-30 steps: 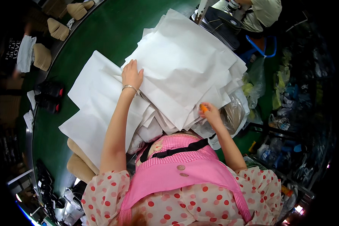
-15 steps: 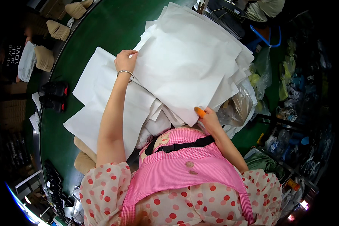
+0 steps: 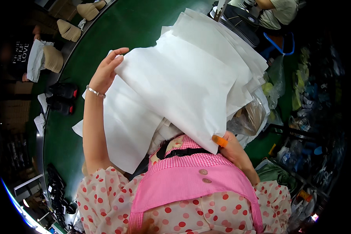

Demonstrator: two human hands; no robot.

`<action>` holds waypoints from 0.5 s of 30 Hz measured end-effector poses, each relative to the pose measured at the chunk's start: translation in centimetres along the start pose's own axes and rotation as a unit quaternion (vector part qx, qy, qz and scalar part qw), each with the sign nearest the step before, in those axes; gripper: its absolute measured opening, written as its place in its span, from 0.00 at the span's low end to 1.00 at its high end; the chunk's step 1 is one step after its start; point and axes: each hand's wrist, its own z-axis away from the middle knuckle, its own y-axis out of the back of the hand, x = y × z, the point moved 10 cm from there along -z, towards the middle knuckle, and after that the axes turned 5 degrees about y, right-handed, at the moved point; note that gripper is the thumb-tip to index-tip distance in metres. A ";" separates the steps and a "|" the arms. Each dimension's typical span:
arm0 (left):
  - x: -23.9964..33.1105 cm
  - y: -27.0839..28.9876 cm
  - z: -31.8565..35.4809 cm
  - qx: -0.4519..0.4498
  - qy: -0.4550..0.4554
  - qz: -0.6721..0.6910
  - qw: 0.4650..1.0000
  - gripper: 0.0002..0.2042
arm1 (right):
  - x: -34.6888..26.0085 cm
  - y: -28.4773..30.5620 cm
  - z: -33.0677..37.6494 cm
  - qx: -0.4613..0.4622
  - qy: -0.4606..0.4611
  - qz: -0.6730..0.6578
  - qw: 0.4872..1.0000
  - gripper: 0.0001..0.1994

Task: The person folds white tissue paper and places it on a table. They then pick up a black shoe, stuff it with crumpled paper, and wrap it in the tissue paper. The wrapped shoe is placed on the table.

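Observation:
A large white paper sheet [image 3: 175, 78] lies slanted in front of me, its near corner hanging over my pink apron. My right hand [image 3: 234, 150], with an orange cover on one digit, pinches the sheet near that corner. At the sheet's far left corner is my left hand [image 3: 107, 74], wearing a bracelet, fingers stretched and parted along the paper's edge. Beneath and to the right, a fanned stack of white sheets [image 3: 243, 66] shows. More white paper [image 3: 128, 128] lies under the lifted sheet on the left, partly covered by it.
The green table [image 3: 144, 27] has a curved metal rim at left. Black shoes [image 3: 62, 97] stand there, and tan shoe-shaped forms [image 3: 69, 30] line the rim beyond. A black bag [image 3: 237, 23] and clear plastic bags [image 3: 253, 113] are at right. Another person [image 3: 21, 58] is at far left.
The top sheet has slid left and toward me off the stack. My left hand moved left, its fingers opening from a pinch; my right hand came nearer with the corner.

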 end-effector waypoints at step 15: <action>7.9 -3.2 6.8 -0.011 -0.149 -0.216 0.965 0.12 | -16.4 -1.3 5.3 0.067 0.292 0.031 0.953 0.26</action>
